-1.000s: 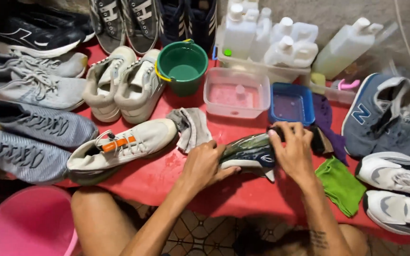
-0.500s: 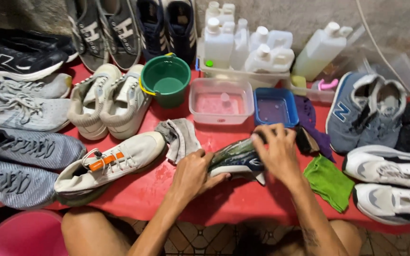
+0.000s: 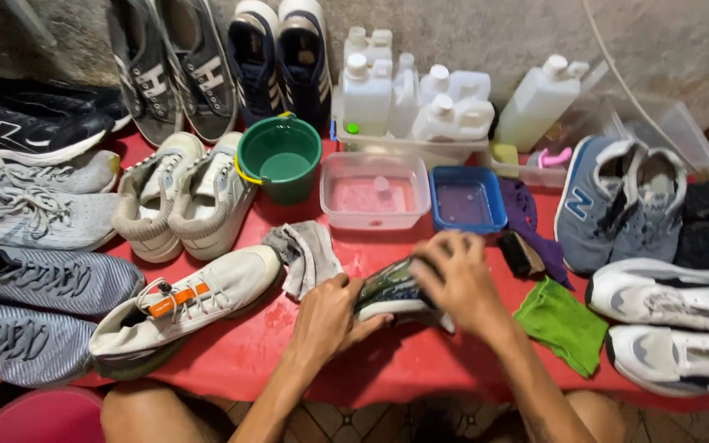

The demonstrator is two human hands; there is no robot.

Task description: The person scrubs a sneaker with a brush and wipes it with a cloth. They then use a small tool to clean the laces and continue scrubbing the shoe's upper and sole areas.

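1. Dark shoe (image 3: pixel 387 291), lower centre of the frame, on the red table (image 3: pixel 231 361); its long axis runs roughly left to right, tilted slightly upward toward the right; pale sole edge faces the lower edge of the frame.
2. Left hand (image 3: pixel 328 316), just left of the shoe; fingers curled against its near end, thumb lying over the top; the hand clasps that end rather than pinching it.
3. Right hand (image 3: pixel 457 279), over the shoe's right-hand end; fingers bent and close together, pressed down onto the upper; motion blur hides whether anything is pinched beneath them; cannot tell.
4. Governing relation: the shoe lies between the two hands, each at one end of the long axis; both touch it, so neither is nearer.
5. Grey cloth (image 3: pixel 305 254), crumpled, just above and left of the left hand, near the shoe but apart from it.
6. Dark brush (image 3: pixel 520 253) and green cloth (image 3: pixel 564 324), right of the right hand, untouched.
7. Clear tub (image 3: pixel 375 193) of pinkish liquid and blue tray (image 3: pixel 467 201), above the shoe, toward upper centre; green bucket (image 3: pixel 279 157) further left.
8. White shoe with orange tag (image 3: pixel 186 308), lower left, well clear of both hands.
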